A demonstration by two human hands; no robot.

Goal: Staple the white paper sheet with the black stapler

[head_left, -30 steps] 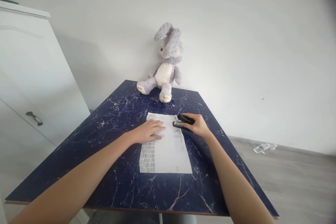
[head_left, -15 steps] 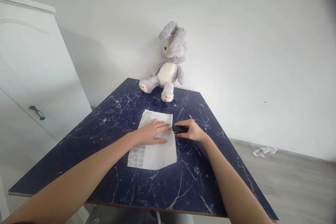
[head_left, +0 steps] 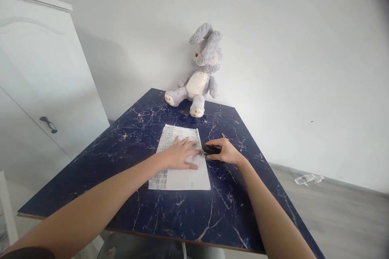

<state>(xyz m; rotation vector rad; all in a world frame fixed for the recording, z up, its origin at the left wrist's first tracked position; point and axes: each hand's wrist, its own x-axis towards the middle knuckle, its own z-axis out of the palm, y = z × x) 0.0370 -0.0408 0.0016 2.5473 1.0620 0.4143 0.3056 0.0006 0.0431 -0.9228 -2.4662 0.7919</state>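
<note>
My left hand (head_left: 181, 154) lies with spread fingers on a white sheet of paper (head_left: 188, 179) patterned with grey blocks down its left side. Its fingertips reach the sheet's right edge. There my right hand (head_left: 226, 151) grips a black stapler (head_left: 212, 149) between thumb and fingers, its front end pointing left and meeting the paper's edge. Whether the paper sits between the stapler's jaws I cannot tell. Just beyond my right hand a small, thin dark item (head_left: 223, 135) shows, too small to name.
The dark blue marbled table (head_left: 179, 214) carries a grey plush rabbit (head_left: 200, 77), seated at the back against the wall. A white cabinet (head_left: 42, 73) stands to the left. On the floor at right lies clear plastic packaging (head_left: 308, 179).
The paper now lies flatter, its lifted lower right part lowered. My left fingers have spread wider. The stapler stays in my right hand at the paper's right edge. The view has shifted slightly.
</note>
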